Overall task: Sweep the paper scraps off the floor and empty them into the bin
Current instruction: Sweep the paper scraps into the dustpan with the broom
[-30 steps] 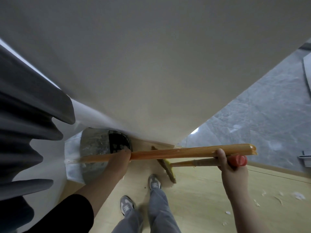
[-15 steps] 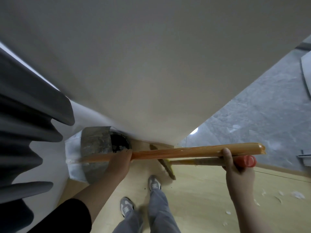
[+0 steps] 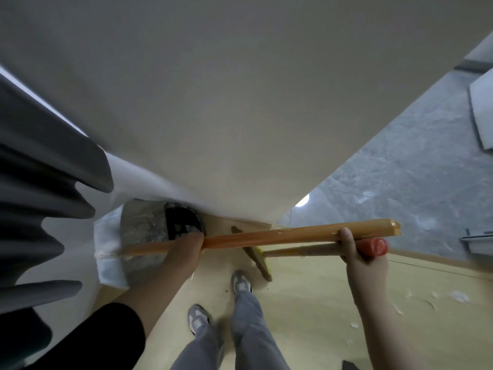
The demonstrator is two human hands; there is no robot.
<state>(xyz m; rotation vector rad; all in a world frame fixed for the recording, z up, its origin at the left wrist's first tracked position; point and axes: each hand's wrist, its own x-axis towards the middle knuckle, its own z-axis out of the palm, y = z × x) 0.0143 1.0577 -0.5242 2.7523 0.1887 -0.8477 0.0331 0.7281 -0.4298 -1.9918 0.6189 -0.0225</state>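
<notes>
My left hand (image 3: 184,249) grips the orange wooden handle (image 3: 280,233) of a grey metal dustpan (image 3: 141,228) close to the pan. The pan is tilted over the black opening of the bin (image 3: 181,222), which has a white liner (image 3: 106,252). My right hand (image 3: 357,260) holds the far end of that handle together with the broom's handle (image 3: 301,251), just before its red cap (image 3: 373,247). The broom's yellow head (image 3: 260,256) hangs near the floor in front of my shoes. White paper scraps (image 3: 458,296) lie on the wooden floor at the right.
A large pale wall (image 3: 240,102) fills the upper view, with the bin tucked at its foot. Dark pleated curtains (image 3: 40,209) hang at the left. Grey stone floor (image 3: 400,182) begins past a threshold at the right. My two grey shoes (image 3: 241,283) stand behind the bin.
My right hand has drifted right and slightly up with both handle ends. The dustpan stays tilted over the bin, and my left hand keeps its grip.
</notes>
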